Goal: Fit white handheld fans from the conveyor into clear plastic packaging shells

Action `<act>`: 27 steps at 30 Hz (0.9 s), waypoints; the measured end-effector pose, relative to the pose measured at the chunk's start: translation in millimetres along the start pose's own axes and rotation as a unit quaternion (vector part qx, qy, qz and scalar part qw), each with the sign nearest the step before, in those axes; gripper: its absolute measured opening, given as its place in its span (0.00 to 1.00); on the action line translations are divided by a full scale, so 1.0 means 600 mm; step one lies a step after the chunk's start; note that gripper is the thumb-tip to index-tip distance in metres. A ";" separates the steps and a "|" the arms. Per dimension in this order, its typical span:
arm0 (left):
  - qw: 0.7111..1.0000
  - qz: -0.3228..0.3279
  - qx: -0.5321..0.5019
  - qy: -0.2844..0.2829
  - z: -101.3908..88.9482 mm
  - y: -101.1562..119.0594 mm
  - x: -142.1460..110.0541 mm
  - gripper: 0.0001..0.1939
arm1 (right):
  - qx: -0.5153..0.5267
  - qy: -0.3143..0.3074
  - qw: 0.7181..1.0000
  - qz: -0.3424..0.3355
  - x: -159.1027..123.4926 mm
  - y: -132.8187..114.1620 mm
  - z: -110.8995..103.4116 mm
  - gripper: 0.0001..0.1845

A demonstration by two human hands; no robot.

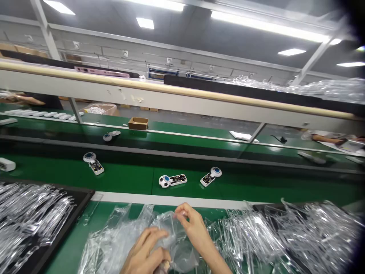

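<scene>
My right hand point(193, 225): fingers pinch one clear plastic piece point(170, 224) over green desk point(67, 243), near edge; left hand point(148, 249) fingers curled, can't tell grip. 3 round-headed devices point(178, 179) past desk's far edge. Ceiling lights point(145, 23) on.

Circuit boards point(178, 179) along a conveyor point(128, 173) suggest a factory.

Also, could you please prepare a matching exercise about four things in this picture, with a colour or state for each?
1. Right hand
2. Small box
3. Ball-patterned disc
4. Left tray

A. Black, under clear plastic pieces
B. Touching thin clear plastic
C. White with black patches
D. Brown, open-topped

Pairs: 1-B; 2-D; 3-C; 4-A
</scene>
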State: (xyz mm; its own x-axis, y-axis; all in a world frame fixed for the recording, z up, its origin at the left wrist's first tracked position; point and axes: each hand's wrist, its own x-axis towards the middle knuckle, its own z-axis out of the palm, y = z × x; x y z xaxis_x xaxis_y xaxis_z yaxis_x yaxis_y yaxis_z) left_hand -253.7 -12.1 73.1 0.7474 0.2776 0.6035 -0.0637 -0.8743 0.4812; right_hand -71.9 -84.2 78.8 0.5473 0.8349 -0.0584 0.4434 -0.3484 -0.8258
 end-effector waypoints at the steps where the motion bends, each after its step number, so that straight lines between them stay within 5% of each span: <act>1: 0.999 -0.006 0.035 0.016 -0.007 -0.003 0.003 0.11 | -0.001 -0.008 1.000 -0.011 -0.015 -0.019 -0.005 0.06; 4: 0.997 0.008 0.081 0.016 -0.032 -0.016 0.009 0.10 | -0.014 -0.050 0.997 -0.052 -0.044 -0.068 -0.006 0.06; 8: 0.999 0.020 0.019 0.019 -0.057 -0.028 -0.004 0.10 | 0.012 -0.130 0.989 -0.072 -0.046 -0.097 0.028 0.05; 14: 0.974 -0.219 0.004 0.055 -0.088 -0.067 -0.070 0.12 | 0.117 -0.150 0.982 -0.017 -0.023 -0.122 0.148 0.04; 17: 0.958 -0.283 0.030 0.034 -0.129 -0.103 -0.098 0.12 | 0.163 -0.188 0.968 -0.016 0.005 -0.138 0.203 0.03; 24: 0.928 -0.367 0.046 0.053 -0.231 -0.150 -0.131 0.11 | -0.129 -0.100 0.983 0.088 0.145 -0.100 0.278 0.17; 27: 0.932 -0.353 0.080 0.025 -0.262 -0.157 -0.135 0.12 | -0.176 -0.105 0.972 0.116 0.171 -0.074 0.307 0.07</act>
State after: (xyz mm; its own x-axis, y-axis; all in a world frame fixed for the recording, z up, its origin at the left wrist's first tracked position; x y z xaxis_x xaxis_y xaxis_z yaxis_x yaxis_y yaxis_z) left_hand -412.3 110.6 78.7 0.5333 0.8214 0.2025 0.5350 -0.5129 0.6714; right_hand -165.8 95.5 6.2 0.5203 0.7727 -0.3636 0.5618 -0.6303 -0.5358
